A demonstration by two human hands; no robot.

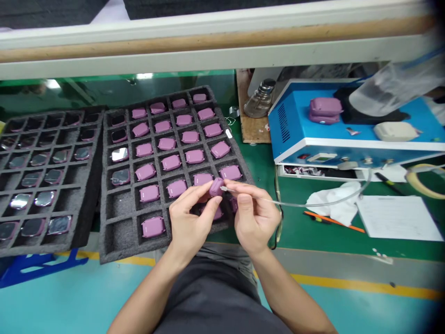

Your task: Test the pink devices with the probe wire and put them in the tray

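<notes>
My left hand (191, 215) pinches a small purple case (216, 186) between thumb and fingers, turned on its edge. My right hand (255, 215) is closed around a thin nozzle (225, 189), whose tip is at the right side of the case. A clear tube (313, 204) runs from the nozzle towards the blue machine (295, 120). Beneath and behind both hands lies a dark foam tray (120, 234) with purple cases, such as one purple case in the tray (153, 227), in many of its compartments. Dark-screened pieces sit in its left column.
Another foam tray (83, 218) with screened pieces is at the left. Stacked purple cases (325, 110) and a beige case (396, 131) rest on the machine. A glass bottle (259, 99), white tissue (335, 202), orange stick (347, 225) and paper (399, 217) are nearby. A shelf edge (208, 44) crosses above.
</notes>
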